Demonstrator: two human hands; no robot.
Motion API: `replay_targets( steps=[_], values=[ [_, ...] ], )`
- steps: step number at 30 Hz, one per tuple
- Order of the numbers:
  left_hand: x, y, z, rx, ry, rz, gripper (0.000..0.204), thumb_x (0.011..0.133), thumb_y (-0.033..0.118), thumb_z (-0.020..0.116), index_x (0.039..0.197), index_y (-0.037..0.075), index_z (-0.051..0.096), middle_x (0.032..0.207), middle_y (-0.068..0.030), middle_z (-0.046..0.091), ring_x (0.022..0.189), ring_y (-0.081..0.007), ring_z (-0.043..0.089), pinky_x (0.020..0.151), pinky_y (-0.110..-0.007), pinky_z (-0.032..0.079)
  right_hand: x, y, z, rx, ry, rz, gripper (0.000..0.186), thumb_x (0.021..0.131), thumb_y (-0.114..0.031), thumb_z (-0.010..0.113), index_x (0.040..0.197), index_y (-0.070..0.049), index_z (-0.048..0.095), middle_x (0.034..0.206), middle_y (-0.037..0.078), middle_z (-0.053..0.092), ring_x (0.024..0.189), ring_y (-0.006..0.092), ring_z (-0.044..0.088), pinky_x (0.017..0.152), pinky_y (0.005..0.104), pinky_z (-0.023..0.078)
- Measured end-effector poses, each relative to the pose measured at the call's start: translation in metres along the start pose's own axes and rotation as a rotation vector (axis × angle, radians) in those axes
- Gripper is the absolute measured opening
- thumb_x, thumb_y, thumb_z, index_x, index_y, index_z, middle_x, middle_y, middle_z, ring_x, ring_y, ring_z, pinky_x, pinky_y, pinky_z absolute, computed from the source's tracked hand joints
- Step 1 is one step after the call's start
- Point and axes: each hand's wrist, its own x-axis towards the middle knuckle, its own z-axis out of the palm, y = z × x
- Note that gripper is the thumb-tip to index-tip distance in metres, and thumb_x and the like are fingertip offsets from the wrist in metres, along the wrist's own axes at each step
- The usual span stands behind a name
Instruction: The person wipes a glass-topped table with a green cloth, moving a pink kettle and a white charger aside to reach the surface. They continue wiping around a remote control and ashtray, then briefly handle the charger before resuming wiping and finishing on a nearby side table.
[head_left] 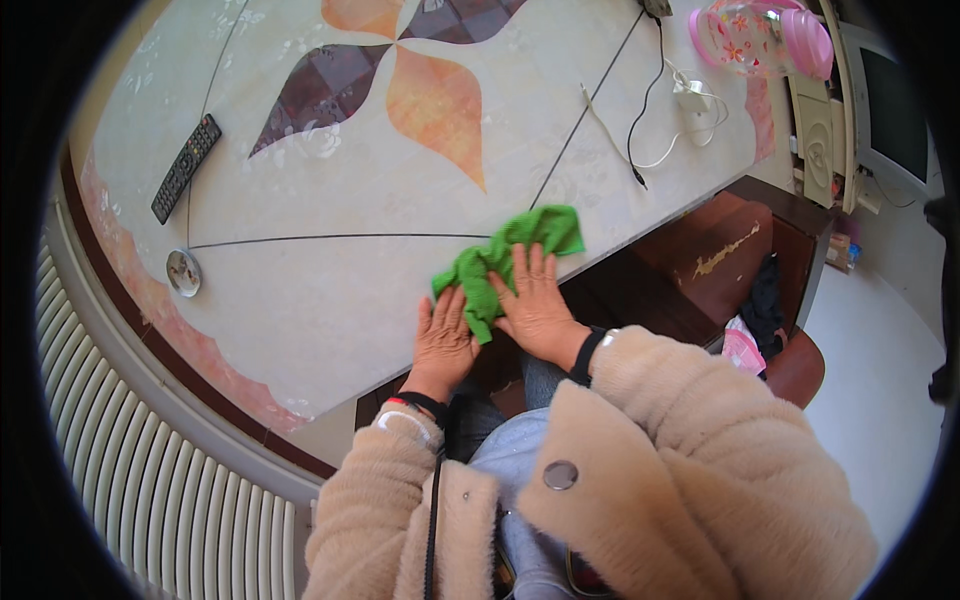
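Note:
A crumpled green cloth (510,245) lies on the table's near edge, with one end hanging down toward me. My right hand (540,305) rests on the cloth's right part, its fingers apart and stretched forward. Beside it, my left hand (445,340) lies with straight fingers at the cloth's left end, fingertips touching it. Neither hand visibly grips the cloth; the palms' undersides are hidden. Under both hands is the pale marble-patterned tabletop (330,300) with orange and dark petal shapes.
A black remote control (187,168) and a round glass piece (184,272) lie on the left. Toward the back right are a white charger (690,97) with cables and a pink-lidded clear container (760,40). A worn brown chair (735,245) stands right; a white radiator (150,450) runs along the left.

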Motion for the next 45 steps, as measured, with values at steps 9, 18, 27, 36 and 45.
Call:
replay_targets(
  steps=[9,18,27,36,45],
  values=[
    [-0.015,-0.045,-0.020,-0.210,0.062,-0.544,0.091,0.087,0.046,0.057,0.153,0.009,0.006,0.157,-0.0226,-0.001,0.145,-0.0399,-0.005,0.113,-0.059,-0.003,0.088,-0.041,-0.016,0.171,0.247,-0.465,0.066,0.076,-0.030,0.071,0.137,-0.022,0.049,0.154,0.013,0.026,0.142,0.0364,0.019,0.112,0.0629,0.008],
    [0.105,-0.057,-0.054,-0.641,-0.122,-1.041,0.119,0.068,0.084,0.054,0.153,0.020,0.002,0.147,-0.0258,-0.036,0.128,-0.0524,-0.039,0.103,-0.071,-0.007,0.044,0.129,-0.082,0.498,1.080,0.271,0.051,0.077,-0.008,0.068,0.123,0.000,0.048,0.117,0.019,0.052,0.109,0.0340,0.051,0.096,0.0409,0.041],
    [0.111,-0.041,-0.105,-0.549,-0.402,-0.979,0.111,0.074,0.080,0.050,0.151,0.007,0.019,0.156,-0.0272,-0.001,0.136,-0.0576,-0.016,0.107,-0.066,-0.004,0.043,0.284,-0.129,1.051,0.972,0.458,0.083,0.069,-0.010,0.076,0.141,-0.006,0.035,0.129,0.021,0.045,0.100,0.0254,0.058,0.082,0.0366,0.052],
    [0.107,-0.049,-0.096,-0.686,-0.362,-0.881,0.107,0.079,0.074,0.053,0.146,-0.006,0.026,0.153,-0.0280,0.021,0.144,-0.0411,0.012,0.116,-0.045,0.007,0.166,0.198,-0.142,0.804,1.064,0.388,0.079,0.066,-0.009,0.075,0.135,-0.006,0.038,0.099,0.015,0.059,0.074,0.0210,0.059,0.067,0.0348,0.052],
    [0.105,-0.071,-0.067,-0.547,-0.469,-0.983,0.107,0.070,0.086,0.047,0.153,0.029,0.011,0.149,-0.0261,-0.032,0.131,-0.0562,-0.030,0.102,-0.074,-0.001,0.164,0.102,-0.180,0.955,0.883,0.032,0.057,0.079,-0.009,0.062,0.132,-0.006,0.042,0.117,0.022,0.055,0.090,0.0331,0.062,0.082,0.0399,0.051]
  ],
)
